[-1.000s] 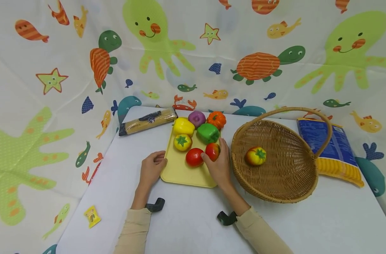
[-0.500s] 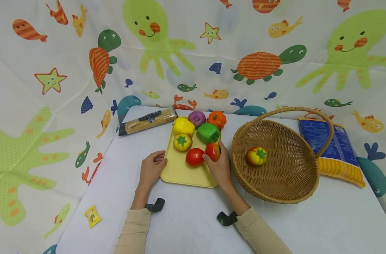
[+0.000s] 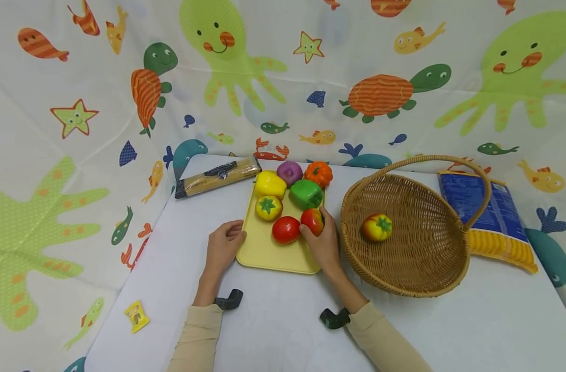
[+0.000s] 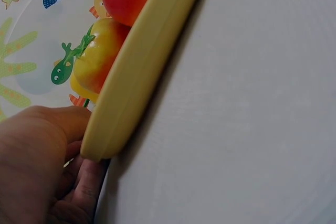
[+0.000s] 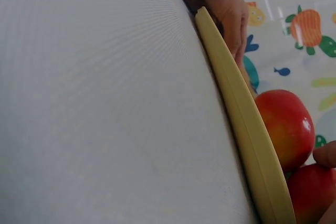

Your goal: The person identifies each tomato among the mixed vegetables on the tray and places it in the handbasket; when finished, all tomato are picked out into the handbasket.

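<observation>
A pale yellow tray lies on the white table with several toy vegetables on it. My left hand grips its left edge; in the left wrist view, fingers reach beneath the rim. At the tray's right side my right hand holds a red-and-yellow tomato between thumb and fingers. Just left of it sits another red tomato. Behind them are a yellow tomato with a green top, a yellow pepper and a green pepper. The right wrist view shows only part of the right hand.
A wicker basket stands to the right, with one red-yellow tomato inside. Behind it lies a blue and yellow bag. A purple onion-like vegetable, orange pumpkin, spaghetti pack and small yellow packet are also there.
My right thumb and fingers have drawn in slightly around the tomato. The head view has shifted a little. The left hand and the tray stay as they were.
</observation>
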The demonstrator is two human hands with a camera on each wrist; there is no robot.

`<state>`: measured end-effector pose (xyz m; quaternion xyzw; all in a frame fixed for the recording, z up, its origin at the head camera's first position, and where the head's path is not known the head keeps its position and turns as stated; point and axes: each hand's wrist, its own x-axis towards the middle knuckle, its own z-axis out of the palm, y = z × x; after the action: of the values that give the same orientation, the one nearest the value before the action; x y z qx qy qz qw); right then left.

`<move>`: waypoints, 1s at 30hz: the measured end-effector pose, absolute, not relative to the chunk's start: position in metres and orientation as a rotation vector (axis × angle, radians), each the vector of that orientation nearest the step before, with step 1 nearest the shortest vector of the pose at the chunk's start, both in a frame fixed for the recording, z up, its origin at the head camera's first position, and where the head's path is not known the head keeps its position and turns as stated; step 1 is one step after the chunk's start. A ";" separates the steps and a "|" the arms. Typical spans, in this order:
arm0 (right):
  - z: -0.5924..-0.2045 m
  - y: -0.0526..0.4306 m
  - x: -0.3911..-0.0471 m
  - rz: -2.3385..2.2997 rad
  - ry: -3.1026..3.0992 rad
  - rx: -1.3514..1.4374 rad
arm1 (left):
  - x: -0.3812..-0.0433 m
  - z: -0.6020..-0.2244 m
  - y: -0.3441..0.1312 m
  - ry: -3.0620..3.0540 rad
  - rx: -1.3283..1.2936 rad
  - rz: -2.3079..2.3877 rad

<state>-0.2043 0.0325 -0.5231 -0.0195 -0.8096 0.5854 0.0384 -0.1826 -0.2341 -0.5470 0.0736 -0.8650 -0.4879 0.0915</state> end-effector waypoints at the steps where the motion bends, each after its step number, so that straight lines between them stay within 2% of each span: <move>1: -0.523 0.033 -0.204 1.798 -2.483 -0.060 | -0.183 -0.547 -0.233 -2.565 0.221 -1.453; 17: -0.511 0.032 -0.192 1.752 -2.472 -0.052 | -0.181 -0.549 -0.232 -2.565 0.217 -1.461; 30: -0.470 0.027 -0.168 1.950 -2.384 0.234 | -0.183 -0.548 -0.234 -2.566 0.201 -1.445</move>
<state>-0.1680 0.0271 -0.4701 0.0758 -0.7716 0.6311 0.0264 -0.1832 -0.2341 -0.5483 0.0679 -0.8654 -0.4873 0.0950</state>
